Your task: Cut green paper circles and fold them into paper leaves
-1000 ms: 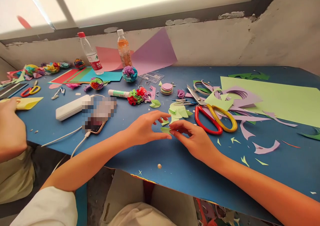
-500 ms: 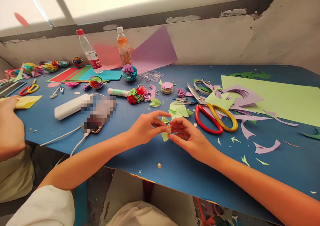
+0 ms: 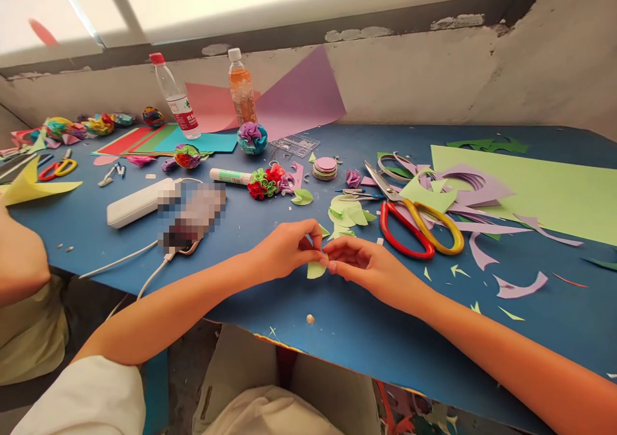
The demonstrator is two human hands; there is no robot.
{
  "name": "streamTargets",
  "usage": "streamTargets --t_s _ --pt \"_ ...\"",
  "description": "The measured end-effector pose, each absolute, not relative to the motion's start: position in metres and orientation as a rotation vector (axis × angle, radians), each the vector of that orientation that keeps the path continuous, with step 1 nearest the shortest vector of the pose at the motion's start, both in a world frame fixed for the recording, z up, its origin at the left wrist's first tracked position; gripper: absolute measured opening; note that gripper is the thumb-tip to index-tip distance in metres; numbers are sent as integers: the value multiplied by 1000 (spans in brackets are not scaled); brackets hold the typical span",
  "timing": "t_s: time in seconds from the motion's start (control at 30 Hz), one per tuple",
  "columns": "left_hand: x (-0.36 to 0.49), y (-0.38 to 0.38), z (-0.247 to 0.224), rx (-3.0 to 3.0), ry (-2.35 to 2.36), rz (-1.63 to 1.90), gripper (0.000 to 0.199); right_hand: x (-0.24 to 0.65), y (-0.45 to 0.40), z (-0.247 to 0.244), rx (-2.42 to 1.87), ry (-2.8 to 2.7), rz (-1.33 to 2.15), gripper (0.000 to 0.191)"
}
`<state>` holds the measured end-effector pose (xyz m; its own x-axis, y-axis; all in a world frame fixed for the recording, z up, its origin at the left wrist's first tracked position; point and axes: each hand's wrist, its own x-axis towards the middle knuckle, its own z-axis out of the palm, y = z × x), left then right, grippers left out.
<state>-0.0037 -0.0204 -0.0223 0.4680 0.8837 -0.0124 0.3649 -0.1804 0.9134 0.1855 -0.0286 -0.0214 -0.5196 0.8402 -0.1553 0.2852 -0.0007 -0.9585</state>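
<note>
My left hand (image 3: 289, 248) and my right hand (image 3: 369, 265) meet above the front part of the blue table. Between their pinched fingertips is a small light green paper piece (image 3: 316, 270), partly hidden by the fingers. Just behind the hands lies a pile of light green cut petals (image 3: 347, 211). Red and yellow handled scissors (image 3: 407, 229) rest open to the right of that pile. Stacked paper discs (image 3: 324, 168) and a red, green and purple ruffled flower (image 3: 264, 183) lie farther back.
A white power bank (image 3: 139, 204), a phone (image 3: 197, 216) and cables lie left. Two bottles (image 3: 183, 114) stand behind. Green sheet (image 3: 544, 191) and purple scraps (image 3: 475, 187) spread right. Another person's arm (image 3: 22, 255) is at the left edge, beside yellow paper (image 3: 36, 184).
My fingertips have shifted slightly, and the green piece between them now hangs differently. At the left, the other person's yellow paper has opened upward.
</note>
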Motion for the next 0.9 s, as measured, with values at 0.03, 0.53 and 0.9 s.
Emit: streamTargets --t_s 0.03,0.53,0.9 --pt "-4 -21 -22 1746 1053 687 19 185 -28 -20 -1169 -1774 1575 28" --pt "-6 -25 -21 2328 1232 260 18 190 -31 -29 -1086 -2379 746 18" --pt "-1 -30 -30 2431 1277 311 20 197 -22 -36 -853 -2598 391 18"
